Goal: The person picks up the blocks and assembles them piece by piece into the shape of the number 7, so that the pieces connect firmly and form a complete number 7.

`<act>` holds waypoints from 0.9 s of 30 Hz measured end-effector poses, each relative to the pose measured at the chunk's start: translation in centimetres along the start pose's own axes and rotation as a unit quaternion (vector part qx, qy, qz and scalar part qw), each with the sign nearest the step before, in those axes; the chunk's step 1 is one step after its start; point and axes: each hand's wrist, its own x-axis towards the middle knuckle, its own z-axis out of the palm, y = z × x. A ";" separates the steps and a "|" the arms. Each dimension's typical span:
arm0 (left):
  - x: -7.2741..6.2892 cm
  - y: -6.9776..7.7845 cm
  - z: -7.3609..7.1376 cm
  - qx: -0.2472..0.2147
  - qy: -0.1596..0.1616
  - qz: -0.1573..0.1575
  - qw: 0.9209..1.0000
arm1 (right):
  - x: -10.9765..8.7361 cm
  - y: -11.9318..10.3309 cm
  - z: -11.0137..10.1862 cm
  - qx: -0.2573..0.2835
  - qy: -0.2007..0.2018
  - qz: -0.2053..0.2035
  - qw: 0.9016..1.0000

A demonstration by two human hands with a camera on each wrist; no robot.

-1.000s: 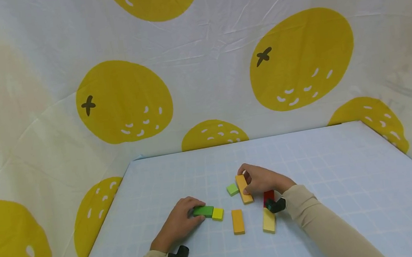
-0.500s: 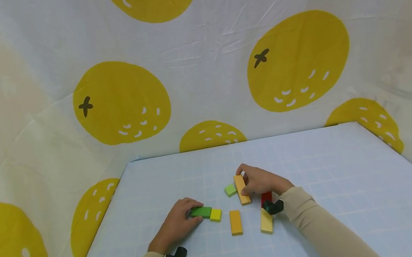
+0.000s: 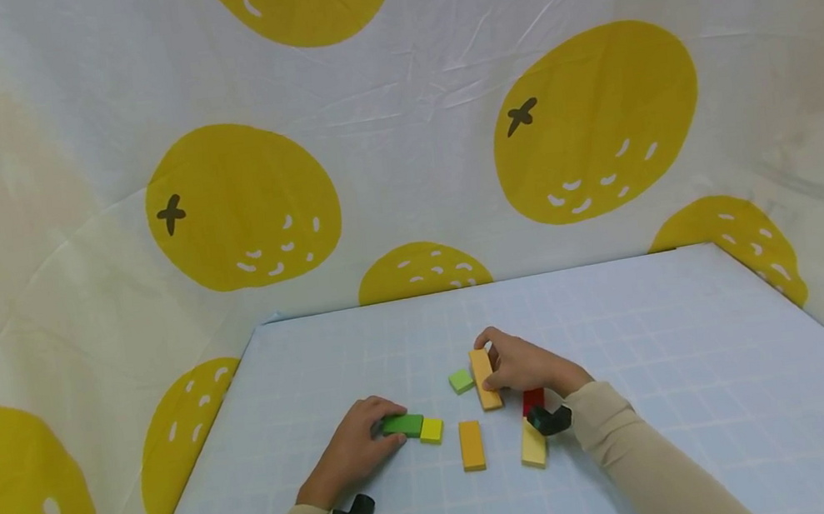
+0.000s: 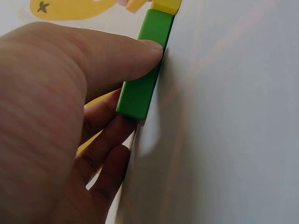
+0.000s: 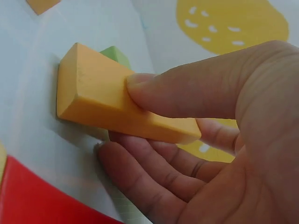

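My right hand [image 3: 521,361] pinches a light orange rectangular block [image 5: 100,88]. In the right wrist view the thumb presses its face while the other fingers lie beneath and behind it. A small light-green block [image 3: 461,381] is close to its left side, partly hidden behind it in the right wrist view. Further left, my left hand [image 3: 359,440] holds a dark green rectangular block [image 4: 145,88] between thumb and fingers. At that block's right end, a yellow square block [image 3: 432,431] sits end to end with it on the table.
Between the hands lies an orange block [image 3: 472,445] on the pale checked table [image 3: 613,303]. A red block [image 3: 533,399] and a pale yellow block [image 3: 533,444] lie under the right wrist, partly covered by its black camera [image 3: 550,420]. A fruit-print curtain [image 3: 417,164] hangs behind the table.
The head view has shifted slightly. Both hands keep their grips, and the blocks stay in practically the same places.
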 end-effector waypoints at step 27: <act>0.0 0.3 0.0 0.008 -0.003 -0.018 1.000 | -1.2 0.8 0.2 0.102 0.074 0.013 0.992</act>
